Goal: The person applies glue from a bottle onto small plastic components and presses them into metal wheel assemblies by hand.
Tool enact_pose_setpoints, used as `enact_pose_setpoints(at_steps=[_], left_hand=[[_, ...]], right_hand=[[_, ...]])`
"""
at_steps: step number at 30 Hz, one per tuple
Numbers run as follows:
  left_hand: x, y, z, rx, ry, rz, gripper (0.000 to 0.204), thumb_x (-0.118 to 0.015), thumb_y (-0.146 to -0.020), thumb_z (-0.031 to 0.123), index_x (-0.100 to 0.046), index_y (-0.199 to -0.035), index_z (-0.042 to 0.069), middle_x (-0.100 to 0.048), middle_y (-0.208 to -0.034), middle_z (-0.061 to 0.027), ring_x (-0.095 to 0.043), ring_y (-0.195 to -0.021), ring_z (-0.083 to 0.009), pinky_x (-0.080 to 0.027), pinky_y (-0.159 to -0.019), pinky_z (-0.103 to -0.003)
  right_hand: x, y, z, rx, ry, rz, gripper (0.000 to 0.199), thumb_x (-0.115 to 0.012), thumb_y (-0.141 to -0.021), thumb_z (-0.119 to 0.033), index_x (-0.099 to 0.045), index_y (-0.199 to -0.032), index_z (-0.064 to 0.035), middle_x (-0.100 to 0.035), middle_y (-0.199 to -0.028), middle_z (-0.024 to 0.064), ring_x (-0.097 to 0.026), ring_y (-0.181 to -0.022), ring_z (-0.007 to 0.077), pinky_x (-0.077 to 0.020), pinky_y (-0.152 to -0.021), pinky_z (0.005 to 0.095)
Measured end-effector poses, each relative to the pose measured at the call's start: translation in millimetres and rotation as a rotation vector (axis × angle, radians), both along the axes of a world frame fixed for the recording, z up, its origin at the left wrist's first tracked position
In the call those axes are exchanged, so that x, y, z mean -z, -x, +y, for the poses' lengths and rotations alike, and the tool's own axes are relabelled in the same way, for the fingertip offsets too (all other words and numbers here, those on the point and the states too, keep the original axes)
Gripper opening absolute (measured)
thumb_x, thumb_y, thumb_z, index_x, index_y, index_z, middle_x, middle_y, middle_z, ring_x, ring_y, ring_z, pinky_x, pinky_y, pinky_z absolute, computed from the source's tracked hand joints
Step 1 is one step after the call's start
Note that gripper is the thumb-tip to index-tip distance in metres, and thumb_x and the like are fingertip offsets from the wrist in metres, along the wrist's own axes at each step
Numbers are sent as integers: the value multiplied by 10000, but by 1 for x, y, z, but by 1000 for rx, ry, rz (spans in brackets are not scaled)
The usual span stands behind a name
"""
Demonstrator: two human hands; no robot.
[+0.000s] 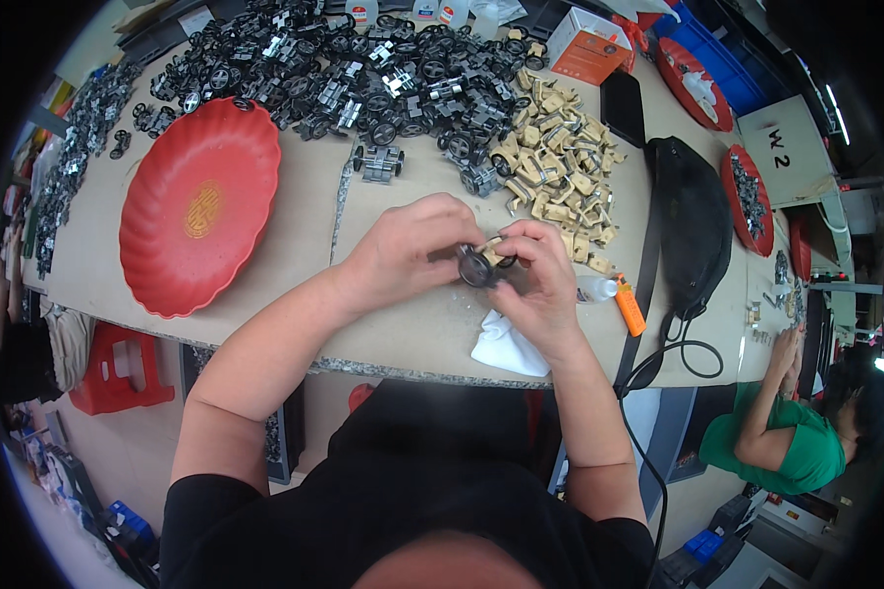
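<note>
Over the table's near part, my left hand [410, 245] and my right hand [540, 287] both pinch a small wheeled toy chassis [475, 267]. Its black wheel faces me, and a beige part [494, 251] shows between the fingertips. My fingers cover the rest of it. Beyond my hands lies a big pile of black and silver wheeled chassis [363, 83]. A single chassis [378, 162] rests apart, just in front of that pile. To the right of it spreads a heap of beige plastic parts [565, 162].
A red scalloped tray [157, 240] lies left. Right of my hands are a white cloth [509, 346], a small bottle [595, 289], an orange tube [630, 308], and a black pouch [692, 221] with a cable. An orange box [587, 46] stands behind. A person in green [776, 447] works at far right.
</note>
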State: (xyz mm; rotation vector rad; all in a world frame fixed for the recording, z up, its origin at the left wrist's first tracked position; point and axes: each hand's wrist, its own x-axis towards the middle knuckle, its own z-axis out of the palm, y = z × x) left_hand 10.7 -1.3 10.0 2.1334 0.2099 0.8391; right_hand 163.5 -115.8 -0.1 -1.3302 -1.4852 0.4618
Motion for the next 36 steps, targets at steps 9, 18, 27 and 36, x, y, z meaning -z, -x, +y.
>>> enact_pose_setpoints(at_steps=[9,18,27,36], left_hand=[[6,3,-2,-29,-251,-111,362,-694,-560,-4,-582,-899,53,-557,-969,-97,-580,-831,-232,-492,-686,-296],[1,7,-3,-15,-9,-87,365,-713,-591,67,-570,-926,63,-556,-976,-91,-551,-900,-264,-466,-771,-342],[0,7,2,60,-166,-46,327,-680,-535,78,-549,-834,61,-530,-854,-53,-530,-815,-250,-450,-685,-344],[-1,8,5,192,-82,124,284,-663,-551,56,-545,-809,65,-505,-794,-46,-513,-787,-236,-425,-650,-340]], right_hand=[[-1,2,4,-77,12,132,382,-713,-637,-7,-562,-987,-36,-464,-1078,112,-486,-994,203,-412,-845,314],[-2,6,0,-230,171,599,365,-648,-691,59,-520,-1025,-13,-484,-1131,132,-481,-1051,178,-401,-893,307],[-2,9,6,-142,50,477,432,-668,-628,55,-510,-1021,-28,-494,-1070,106,-498,-1011,190,-409,-870,321],[-1,-5,2,-123,49,-44,368,-731,-538,-44,-544,-855,-54,-537,-812,65,-526,-772,212,-430,-663,295]])
